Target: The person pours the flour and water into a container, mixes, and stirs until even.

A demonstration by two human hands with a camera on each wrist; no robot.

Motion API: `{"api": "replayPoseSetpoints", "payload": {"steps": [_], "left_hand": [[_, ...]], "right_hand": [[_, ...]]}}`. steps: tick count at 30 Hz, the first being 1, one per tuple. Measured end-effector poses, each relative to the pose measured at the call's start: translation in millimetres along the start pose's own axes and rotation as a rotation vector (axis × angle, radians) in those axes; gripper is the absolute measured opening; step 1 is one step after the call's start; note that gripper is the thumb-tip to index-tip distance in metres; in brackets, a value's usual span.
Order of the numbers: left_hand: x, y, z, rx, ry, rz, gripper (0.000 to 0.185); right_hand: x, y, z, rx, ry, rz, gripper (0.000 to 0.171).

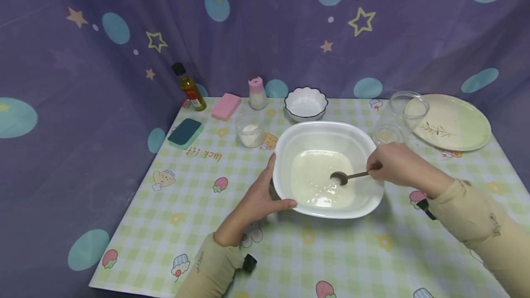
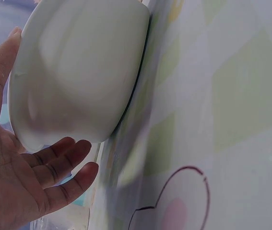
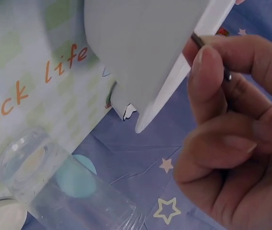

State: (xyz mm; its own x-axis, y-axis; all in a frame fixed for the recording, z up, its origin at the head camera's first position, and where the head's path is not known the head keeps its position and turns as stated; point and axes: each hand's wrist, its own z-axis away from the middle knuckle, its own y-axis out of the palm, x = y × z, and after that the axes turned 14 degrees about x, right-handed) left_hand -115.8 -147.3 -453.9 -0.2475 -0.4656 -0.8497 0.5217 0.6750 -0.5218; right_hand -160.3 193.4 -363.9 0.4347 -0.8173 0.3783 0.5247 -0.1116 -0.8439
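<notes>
A large white basin holds a pale, milky liquid. My left hand rests against its left side in the head view, thumb on the near rim. In the left wrist view the hand's fingers are spread and only slightly bent beside the basin's outer wall. Over the basin's right rim, my right hand pinches the handle of a dark brown spoon. The spoon's bowl is at the liquid, with some white stuff on it. Close up, the right wrist view shows thumb and fingers on the handle.
Behind the basin stand a scalloped white bowl, a pink-topped shaker and a clear cup of white powder. Left are two sponges, pink and green, and an oil bottle. Right are a clear cup and a plate.
</notes>
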Motion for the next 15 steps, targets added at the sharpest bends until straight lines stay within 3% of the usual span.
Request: {"api": "replayPoseSetpoints", "payload": {"steps": [15], "left_hand": [[1.0,-0.1,0.1,-0.002,-0.007,-0.010,0.124]], "right_hand": [[19,18,-16,-0.023,-0.173,-0.049,0.015]]}}
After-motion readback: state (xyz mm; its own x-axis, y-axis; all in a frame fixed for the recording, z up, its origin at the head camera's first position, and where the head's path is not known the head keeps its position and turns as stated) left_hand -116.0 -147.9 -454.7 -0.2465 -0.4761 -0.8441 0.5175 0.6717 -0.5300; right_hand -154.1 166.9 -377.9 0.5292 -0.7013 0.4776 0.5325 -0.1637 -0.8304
